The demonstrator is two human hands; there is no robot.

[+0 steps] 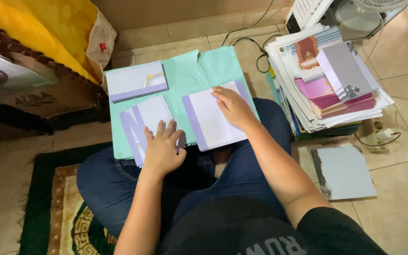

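A white card with a lilac band point(213, 120) is lying at the right edge of a green folder point(185, 75) resting on the lap as a board; the right hand point(232, 106) is pressing it flat, fingers released. The left hand point(162, 148), spread, is steadying loose cards point(142, 120) near the front edge, a stack of cards point(136, 81) waiting at the far left corner.

The person wears a black short-sleeved T-shirt point(242, 226) of soft knit fabric, with large pale grey block lettering across the chest at the 6 o'clock edge of the view. Both forearms are bare below the sleeve, whose hem shows toward 4 o'clock. The legs are covered by dark blue denim jeans point(105, 184), creased at the knees.
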